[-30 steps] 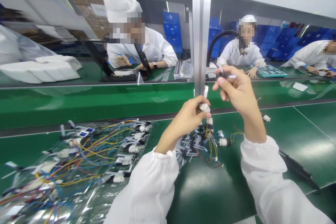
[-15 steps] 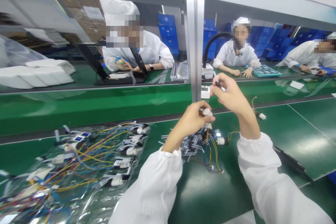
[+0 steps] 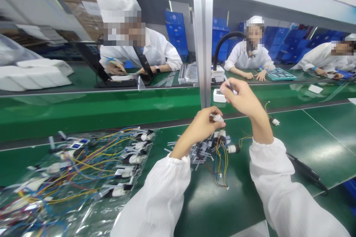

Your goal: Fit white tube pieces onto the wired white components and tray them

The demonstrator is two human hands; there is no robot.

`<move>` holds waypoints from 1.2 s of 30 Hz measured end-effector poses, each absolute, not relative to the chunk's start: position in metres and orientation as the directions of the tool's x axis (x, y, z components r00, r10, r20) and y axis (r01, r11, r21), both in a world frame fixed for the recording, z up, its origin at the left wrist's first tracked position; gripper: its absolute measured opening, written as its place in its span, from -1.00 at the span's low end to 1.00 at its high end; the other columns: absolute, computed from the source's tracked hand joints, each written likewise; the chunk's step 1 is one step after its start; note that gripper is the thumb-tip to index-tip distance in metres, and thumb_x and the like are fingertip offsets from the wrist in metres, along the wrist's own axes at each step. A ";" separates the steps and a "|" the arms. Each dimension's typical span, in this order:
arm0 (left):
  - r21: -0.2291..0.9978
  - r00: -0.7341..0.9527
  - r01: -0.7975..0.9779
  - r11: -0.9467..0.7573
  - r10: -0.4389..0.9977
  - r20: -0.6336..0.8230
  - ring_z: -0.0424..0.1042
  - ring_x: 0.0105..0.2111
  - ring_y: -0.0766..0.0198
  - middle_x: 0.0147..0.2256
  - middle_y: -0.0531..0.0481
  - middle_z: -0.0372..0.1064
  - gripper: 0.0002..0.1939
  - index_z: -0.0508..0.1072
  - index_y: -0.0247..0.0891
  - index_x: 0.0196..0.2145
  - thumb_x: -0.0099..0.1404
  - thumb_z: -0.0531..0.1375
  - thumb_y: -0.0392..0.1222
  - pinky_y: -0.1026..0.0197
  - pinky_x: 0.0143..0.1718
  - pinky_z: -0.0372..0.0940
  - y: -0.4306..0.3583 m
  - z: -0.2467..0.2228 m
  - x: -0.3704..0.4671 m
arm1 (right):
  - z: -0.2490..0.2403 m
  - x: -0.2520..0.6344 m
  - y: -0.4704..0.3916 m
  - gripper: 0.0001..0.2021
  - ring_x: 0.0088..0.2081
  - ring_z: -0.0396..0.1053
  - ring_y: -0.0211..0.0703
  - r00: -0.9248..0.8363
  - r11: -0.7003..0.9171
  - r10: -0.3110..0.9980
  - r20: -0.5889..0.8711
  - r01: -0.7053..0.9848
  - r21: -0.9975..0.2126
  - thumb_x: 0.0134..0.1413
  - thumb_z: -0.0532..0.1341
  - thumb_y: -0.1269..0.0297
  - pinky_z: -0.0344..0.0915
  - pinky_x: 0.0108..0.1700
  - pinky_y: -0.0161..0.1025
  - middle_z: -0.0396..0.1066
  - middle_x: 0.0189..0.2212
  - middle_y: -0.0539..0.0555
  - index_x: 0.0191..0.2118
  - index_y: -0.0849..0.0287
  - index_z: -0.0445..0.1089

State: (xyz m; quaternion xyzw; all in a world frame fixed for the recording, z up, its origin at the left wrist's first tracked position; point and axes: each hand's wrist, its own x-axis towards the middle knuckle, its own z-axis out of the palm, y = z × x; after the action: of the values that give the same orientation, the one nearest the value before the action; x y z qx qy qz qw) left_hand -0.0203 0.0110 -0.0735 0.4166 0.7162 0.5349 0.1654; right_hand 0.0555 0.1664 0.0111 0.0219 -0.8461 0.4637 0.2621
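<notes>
My left hand (image 3: pixel 207 126) is closed, thumb and fingers pinching a small white part (image 3: pixel 218 117) above the bench. It resembles the white cylindrical parts with wires below, but the fingers hide much of it. Higher and to the right, my right hand (image 3: pixel 241 96) pinches a thin pale strip (image 3: pixel 227 80) with a darker section. Just under my left hand lies a heap of small pale strips (image 3: pixel 201 152). Beside the heap are several white cylindrical parts (image 3: pixel 233 149) with black ends, and yellow and blue wires (image 3: pixel 226 163) trailing from them.
A clear plastic sheet (image 3: pixel 91 211) at left carries many wired white parts. A black pen-like tool (image 3: pixel 306 166) lies right of my right sleeve. A white box (image 3: pixel 219 95) stands by the metal post (image 3: pixel 204 44). Several co-workers sit across the line.
My right hand has turned slightly and moved a little left and down, still pinching the strip. My left hand keeps hold of the white part. The view has shifted slightly.
</notes>
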 end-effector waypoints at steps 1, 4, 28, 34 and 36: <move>0.905 -0.604 0.418 0.078 0.768 0.213 0.50 -0.37 0.17 -0.31 -0.05 0.53 -0.73 0.50 -0.25 -0.24 0.12 0.40 -0.15 0.18 -0.33 0.33 0.008 -0.071 -0.022 | 0.010 0.055 0.169 -0.84 -0.53 0.16 -0.31 -0.864 0.608 0.200 0.462 -0.260 -0.750 0.28 0.19 0.31 0.12 -0.39 -0.29 0.24 -0.61 -0.11 -0.36 0.20 0.38; 0.915 -0.623 0.396 0.079 0.755 0.205 0.53 -0.34 0.15 -0.29 -0.05 0.54 -0.71 0.49 -0.24 -0.23 0.12 0.40 -0.13 0.15 -0.28 0.36 0.000 -0.067 -0.028 | 0.002 0.050 0.178 -0.76 -0.50 0.16 -0.31 -0.875 0.644 0.265 0.406 -0.153 -0.750 0.28 0.21 0.29 0.11 -0.36 -0.28 0.26 -0.60 -0.10 -0.45 0.20 0.37; 0.915 -0.756 0.138 -0.379 0.556 0.344 0.56 -0.32 0.22 -0.34 -0.06 0.55 -0.54 0.32 -0.25 -0.22 0.25 0.39 0.14 0.16 -0.22 0.45 -0.017 -0.041 -0.031 | -0.089 0.045 0.169 -0.38 -0.68 -0.14 -0.53 -0.979 -0.072 -0.137 -0.151 0.162 -0.984 -0.08 0.49 -0.24 0.05 -0.70 -0.41 0.40 -0.47 -0.07 -0.17 0.24 0.46; 0.818 -0.885 -0.064 -0.572 0.410 0.218 0.53 -0.43 0.27 -0.44 0.11 0.43 -0.51 0.27 -0.23 -0.25 0.19 0.47 0.06 0.16 -0.32 0.49 -0.013 -0.034 -0.031 | -0.072 0.047 0.159 -0.47 -0.64 -0.24 -0.47 -0.998 -0.138 0.062 -0.005 -0.004 -0.990 -0.07 0.51 -0.17 0.13 -0.67 -0.44 -0.03 -0.66 -0.28 -0.30 0.16 0.36; 0.818 -0.899 -0.087 -0.569 0.398 0.182 0.52 -0.44 0.30 -0.44 0.12 0.41 -0.55 0.27 -0.24 -0.26 0.23 0.45 0.02 0.21 -0.36 0.46 -0.014 -0.031 -0.029 | -0.067 0.048 0.157 -0.46 -0.64 -0.24 -0.46 -0.994 -0.138 0.108 0.034 -0.049 -0.989 -0.09 0.51 -0.18 0.14 -0.67 -0.43 -0.09 -0.67 -0.29 -0.33 0.15 0.35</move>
State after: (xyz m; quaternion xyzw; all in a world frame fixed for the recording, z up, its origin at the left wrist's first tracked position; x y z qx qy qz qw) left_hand -0.0286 -0.0143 -0.0309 0.1757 0.4427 0.8682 0.1394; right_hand 0.0480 0.1572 -0.0674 -0.0227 -0.6545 0.7540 0.0520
